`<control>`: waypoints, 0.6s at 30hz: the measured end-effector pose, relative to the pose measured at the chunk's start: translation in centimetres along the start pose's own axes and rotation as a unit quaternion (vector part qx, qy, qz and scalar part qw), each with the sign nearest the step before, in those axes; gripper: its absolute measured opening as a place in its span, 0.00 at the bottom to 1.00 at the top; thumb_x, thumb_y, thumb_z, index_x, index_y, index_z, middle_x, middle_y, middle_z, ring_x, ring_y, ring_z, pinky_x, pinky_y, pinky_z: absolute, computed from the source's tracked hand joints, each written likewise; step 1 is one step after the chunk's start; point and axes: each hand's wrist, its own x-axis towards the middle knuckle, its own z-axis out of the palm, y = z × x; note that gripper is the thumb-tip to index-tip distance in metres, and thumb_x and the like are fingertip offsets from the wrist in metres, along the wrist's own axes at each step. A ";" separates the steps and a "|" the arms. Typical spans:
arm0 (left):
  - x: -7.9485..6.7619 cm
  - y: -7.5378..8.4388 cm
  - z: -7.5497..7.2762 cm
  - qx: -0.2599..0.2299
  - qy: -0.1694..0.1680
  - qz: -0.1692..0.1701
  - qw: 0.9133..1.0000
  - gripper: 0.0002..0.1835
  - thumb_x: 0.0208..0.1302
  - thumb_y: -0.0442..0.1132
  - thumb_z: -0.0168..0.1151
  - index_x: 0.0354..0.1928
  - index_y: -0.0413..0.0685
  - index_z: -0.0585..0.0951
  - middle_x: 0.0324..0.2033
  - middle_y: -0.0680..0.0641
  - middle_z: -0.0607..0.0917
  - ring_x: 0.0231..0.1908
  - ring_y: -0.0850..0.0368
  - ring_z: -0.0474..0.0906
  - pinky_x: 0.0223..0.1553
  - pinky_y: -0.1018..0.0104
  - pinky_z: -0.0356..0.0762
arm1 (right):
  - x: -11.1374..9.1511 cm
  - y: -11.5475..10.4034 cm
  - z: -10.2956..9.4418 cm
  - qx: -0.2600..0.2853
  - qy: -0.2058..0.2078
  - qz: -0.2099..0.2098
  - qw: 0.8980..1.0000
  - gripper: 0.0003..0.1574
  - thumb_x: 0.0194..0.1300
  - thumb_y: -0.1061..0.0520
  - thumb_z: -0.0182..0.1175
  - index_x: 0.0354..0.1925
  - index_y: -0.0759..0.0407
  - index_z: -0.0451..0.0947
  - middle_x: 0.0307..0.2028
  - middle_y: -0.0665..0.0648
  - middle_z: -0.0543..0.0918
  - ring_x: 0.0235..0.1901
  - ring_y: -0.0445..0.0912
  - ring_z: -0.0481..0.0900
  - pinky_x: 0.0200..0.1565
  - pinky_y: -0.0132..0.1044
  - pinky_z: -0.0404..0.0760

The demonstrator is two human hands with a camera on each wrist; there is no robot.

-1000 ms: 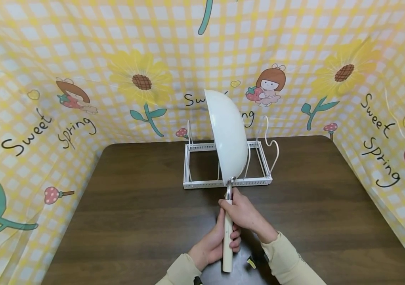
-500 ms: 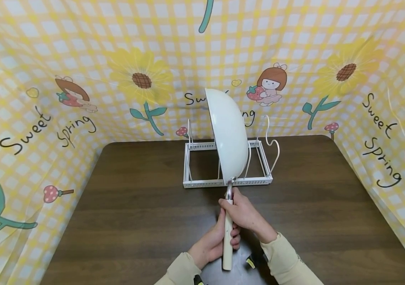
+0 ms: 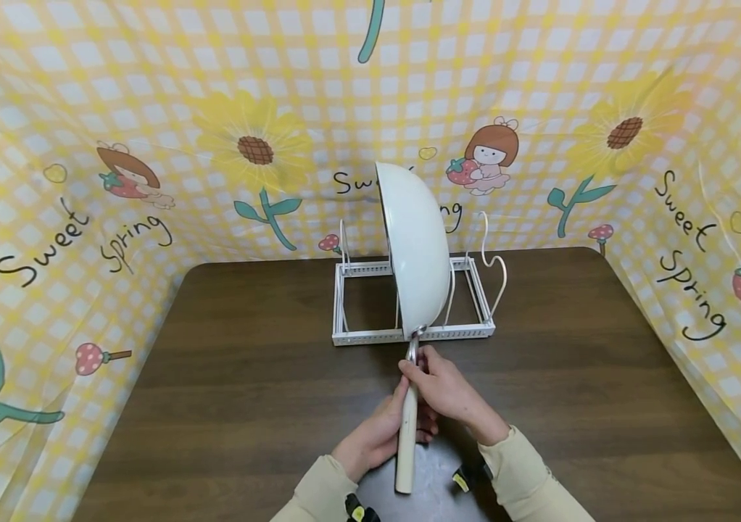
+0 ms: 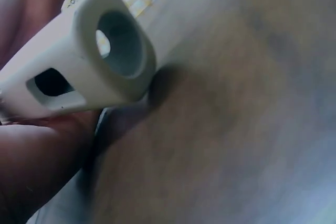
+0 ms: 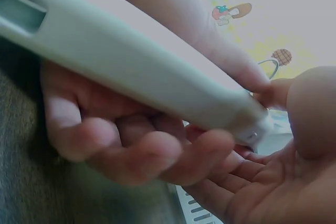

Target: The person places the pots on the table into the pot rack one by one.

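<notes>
A deep white wok [image 3: 416, 246] stands on its edge in a white rack [image 3: 370, 337], its open side facing left and its base right. Its cream handle [image 3: 404, 460] points toward me. My left hand [image 3: 373, 431] holds the handle partway along, with the fingers curled beneath it in the right wrist view. Nearer the wok, my right hand [image 3: 452, 388] grips the handle's front end by its metal neck [image 3: 413, 351], thumb on top. The handle's hollow end [image 4: 121, 43] shows in the left wrist view. The rack's contact with the wok's lower edge is partly hidden.
Curved white wire dividers [image 3: 504, 272] rise from the rack. It sits on a dark wooden table [image 3: 246, 406], near the back. Yellow checked cloth [image 3: 168, 72] with printed flowers walls the table at the back and both sides.
The handle's near end has swung slightly left, with the wok turning a little. My left hand has shifted left, its fingers looser round the handle; my right hand stays in place.
</notes>
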 end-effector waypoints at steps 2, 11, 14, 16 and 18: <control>-0.1 0.3 -0.3 0.007 0.001 0.000 1.000 0.37 0.62 0.74 0.41 0.40 0.46 0.79 0.33 0.49 0.81 0.32 0.57 0.79 0.36 0.63 0.78 | 0.0 0.1 0.0 0.005 -0.002 0.000 1.000 0.16 0.69 0.43 0.56 0.41 0.54 0.71 0.25 0.49 0.77 0.27 0.44 0.74 0.32 0.38 0.72; -0.6 1.0 -1.3 0.017 0.025 0.009 0.999 0.33 0.64 0.67 0.50 0.45 0.42 0.78 0.35 0.49 0.82 0.31 0.58 0.79 0.33 0.66 0.78 | 0.0 0.2 -0.3 0.021 -0.010 -0.002 1.000 0.19 0.68 0.44 0.57 0.47 0.56 0.72 0.30 0.48 0.81 0.31 0.43 0.77 0.36 0.38 0.74; -0.8 1.2 -1.4 0.024 0.032 0.009 0.999 0.34 0.64 0.67 0.51 0.48 0.40 0.77 0.35 0.48 0.82 0.31 0.58 0.79 0.33 0.66 0.78 | 0.0 0.2 -0.3 0.023 -0.014 -0.006 1.000 0.19 0.68 0.44 0.57 0.47 0.56 0.72 0.31 0.49 0.82 0.32 0.43 0.79 0.36 0.37 0.75; -1.0 1.4 -1.6 0.036 0.039 0.014 0.998 0.36 0.64 0.67 0.51 0.52 0.38 0.76 0.37 0.46 0.81 0.31 0.57 0.79 0.33 0.65 0.78 | -0.1 0.1 -0.4 0.029 -0.015 -0.010 0.999 0.19 0.68 0.45 0.57 0.48 0.57 0.71 0.32 0.50 0.82 0.32 0.45 0.80 0.36 0.37 0.76; -1.2 1.8 -1.7 0.060 0.052 0.021 0.997 0.38 0.65 0.67 0.50 0.56 0.36 0.74 0.40 0.42 0.82 0.32 0.57 0.80 0.34 0.65 0.78 | -0.1 0.0 -0.7 0.033 -0.016 -0.012 0.999 0.19 0.69 0.46 0.57 0.50 0.57 0.70 0.33 0.51 0.83 0.33 0.47 0.81 0.36 0.37 0.76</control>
